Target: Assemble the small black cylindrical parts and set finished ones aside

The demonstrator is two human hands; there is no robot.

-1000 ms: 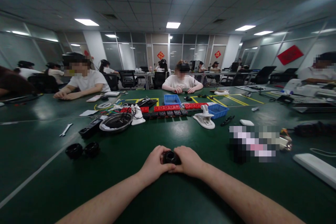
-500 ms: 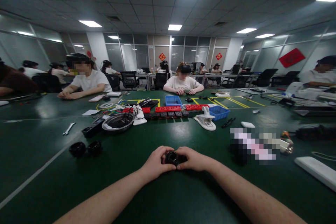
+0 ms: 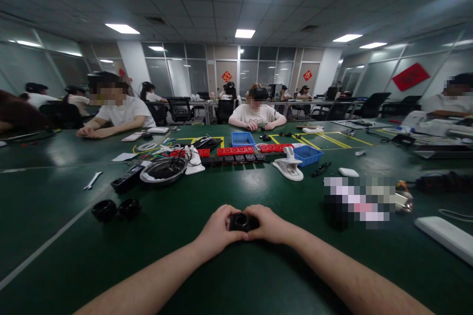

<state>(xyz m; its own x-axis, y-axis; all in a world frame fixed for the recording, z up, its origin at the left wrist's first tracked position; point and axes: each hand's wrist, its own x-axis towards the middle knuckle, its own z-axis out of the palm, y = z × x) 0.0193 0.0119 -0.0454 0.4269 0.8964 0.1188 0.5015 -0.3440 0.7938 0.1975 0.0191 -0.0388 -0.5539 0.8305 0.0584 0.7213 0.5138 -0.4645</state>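
A black round part (image 3: 241, 221) with a ring-shaped opening on top is held between both my hands near the front middle of the green table (image 3: 177, 236). My left hand (image 3: 218, 229) grips its left side, thumb in front and fingers behind. Around its right side my right hand (image 3: 266, 225) is closed, and the two thumbs nearly meet before it. My fingers hide much of the part. Two black round pieces (image 3: 104, 210) (image 3: 129, 208) lie side by side at the left.
A wrench (image 3: 92, 180), a metal bowl (image 3: 163, 171), red power strips (image 3: 235, 150), a white clip stand (image 3: 288, 165) and blue trays (image 3: 308, 156) lie farther back. At the right is a white bar (image 3: 445, 237). People sit across the table.
The view has shifted slightly, so the background sits a little higher and farther left. Both hands still hold the black part in nearly the same place.
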